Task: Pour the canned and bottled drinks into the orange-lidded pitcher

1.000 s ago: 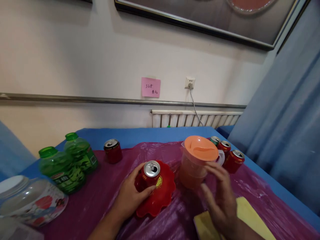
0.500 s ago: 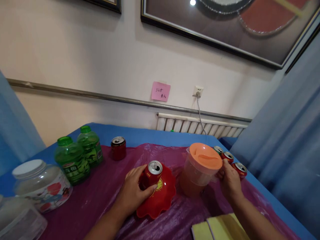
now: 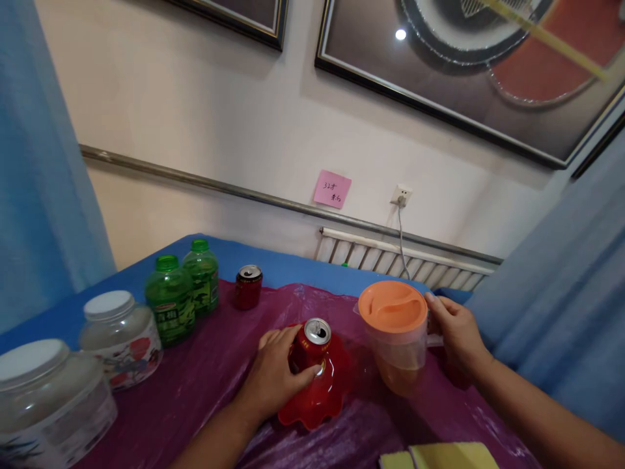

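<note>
My left hand [image 3: 280, 368] is wrapped round a red drinks can [image 3: 312, 348], its silver top facing up and opened. The can stands on a red scalloped plate [image 3: 336, 384], whose glossy surface partly hides its yellow mark. To the right is a clear plastic jug [image 3: 398, 355] with an orange lid [image 3: 393, 306] and brownish liquid in its lower part. My right hand [image 3: 456, 332] grips the jug's handle, its thumb near the lid's edge. Whether the jug's base touches the table cannot be made out.
Two green bottles [image 3: 169, 303], two clear jars [image 3: 122, 339] with white lids and another red can [image 3: 249, 288] stand at left. A folded yellow cloth [image 3: 454, 456] lies in front. Purple plastic sheeting [image 3: 195, 391] covers part of the blue table [image 3: 278, 264].
The camera view has turned left. The jug has shifted a little towards the plate and turned, its handle pointing more to the right. Cans behind my right hand are now mostly hidden.
</note>
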{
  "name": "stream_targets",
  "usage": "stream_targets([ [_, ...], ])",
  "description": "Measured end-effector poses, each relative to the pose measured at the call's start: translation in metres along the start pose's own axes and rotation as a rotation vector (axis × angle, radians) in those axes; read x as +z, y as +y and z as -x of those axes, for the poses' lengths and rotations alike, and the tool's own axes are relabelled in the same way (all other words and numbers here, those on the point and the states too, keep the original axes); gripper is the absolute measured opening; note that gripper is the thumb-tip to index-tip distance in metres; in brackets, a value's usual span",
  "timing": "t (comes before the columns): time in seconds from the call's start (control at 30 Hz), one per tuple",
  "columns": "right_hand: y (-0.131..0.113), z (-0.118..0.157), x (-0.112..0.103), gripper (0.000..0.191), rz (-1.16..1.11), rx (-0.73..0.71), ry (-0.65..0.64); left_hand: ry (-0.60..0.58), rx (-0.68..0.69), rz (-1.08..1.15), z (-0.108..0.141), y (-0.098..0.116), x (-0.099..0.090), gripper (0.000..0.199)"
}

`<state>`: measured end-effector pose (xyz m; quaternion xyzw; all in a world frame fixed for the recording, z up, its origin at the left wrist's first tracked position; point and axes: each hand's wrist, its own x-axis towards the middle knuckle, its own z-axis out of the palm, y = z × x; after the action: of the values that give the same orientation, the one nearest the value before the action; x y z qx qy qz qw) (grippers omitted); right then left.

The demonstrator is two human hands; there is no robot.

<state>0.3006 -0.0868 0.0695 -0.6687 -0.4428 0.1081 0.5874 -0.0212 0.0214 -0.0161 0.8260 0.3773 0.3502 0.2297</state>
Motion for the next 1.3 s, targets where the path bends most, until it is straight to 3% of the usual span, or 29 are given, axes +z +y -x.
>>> stream_targets([
  [0.17, -0.034, -0.009, 0.003, 0.055, 0.048, -0.017, -0.111, 0.011, -0.020, 0.001, 0.003, 0.001, -0.001, 0.064],
  [0.3, -0.048, -0.011, 0.008, 0.056, 0.105, -0.054, -0.148, -0.005, -0.015, 0.022, 0.003, 0.002, 0.000, 0.062],
  [0.63, -0.055, -0.017, 0.021, 0.055, 0.189, -0.186, -0.225, -0.050, -0.020, 0.049, 0.008, 0.004, -0.001, 0.063],
  [1.3, -0.069, -0.015, 0.032, 0.050, 0.317, -0.258, -0.320, -0.078, -0.008, 0.047, 0.013, 0.001, 0.004, 0.067],
])
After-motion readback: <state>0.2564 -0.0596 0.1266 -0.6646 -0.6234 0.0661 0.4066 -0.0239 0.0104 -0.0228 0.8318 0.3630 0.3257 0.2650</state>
